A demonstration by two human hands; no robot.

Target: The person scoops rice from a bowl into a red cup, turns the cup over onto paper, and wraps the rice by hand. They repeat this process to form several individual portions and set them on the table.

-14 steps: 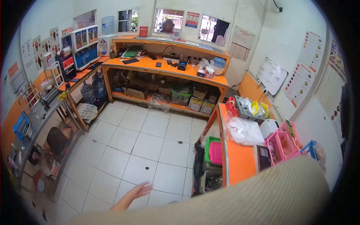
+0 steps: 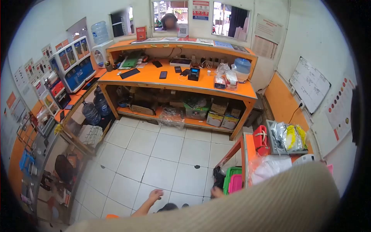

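My left hand (image 2: 156,194) hangs over the white tiled floor (image 2: 162,147), fingers loosely apart, with nothing seen in it. Lower right, my right hand (image 2: 217,192) shows beside the green and pink plastic bins (image 2: 234,183) and a black bag (image 2: 219,177). Its fingers are smeared and partly hidden by a beige ribbed surface (image 2: 247,201) that fills the bottom foreground. Ahead stands an orange counter (image 2: 148,78) bearing phones (image 2: 163,74), a small black card terminal (image 2: 194,74) and plastic-wrapped boxes (image 2: 226,80).
At right, an orange table (image 2: 250,149) holds a red case (image 2: 261,141), a grey tray (image 2: 276,146) and a clear plastic bag (image 2: 270,167). Left are a glass case (image 2: 58,170) and water jugs (image 2: 91,112). A person (image 2: 169,23) is beyond the window.
My view has moved closer to the counter and turned slightly. My right hand has come into sight at lower right. The fingers of my left hand look less stretched than before.
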